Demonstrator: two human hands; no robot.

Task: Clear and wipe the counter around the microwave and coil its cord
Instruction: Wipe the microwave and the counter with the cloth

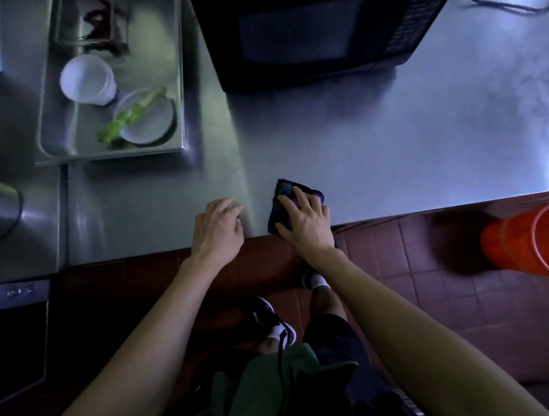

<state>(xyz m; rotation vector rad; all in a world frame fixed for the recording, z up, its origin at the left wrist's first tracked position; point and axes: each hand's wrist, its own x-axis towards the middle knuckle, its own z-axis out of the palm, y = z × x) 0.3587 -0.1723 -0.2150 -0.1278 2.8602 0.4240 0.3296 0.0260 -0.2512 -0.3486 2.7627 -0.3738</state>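
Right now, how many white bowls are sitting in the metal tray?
2. One white bowl lies tipped near the middle of the metal tray; the other sits at its near right corner with a green stalk across it. Others may be hidden.

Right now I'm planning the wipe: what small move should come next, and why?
Probably push the cloth away from the counter edge toward the microwave. The right hand presses it flat at the near edge, and the stretch ahead lies bare. The left hand rests beside it.
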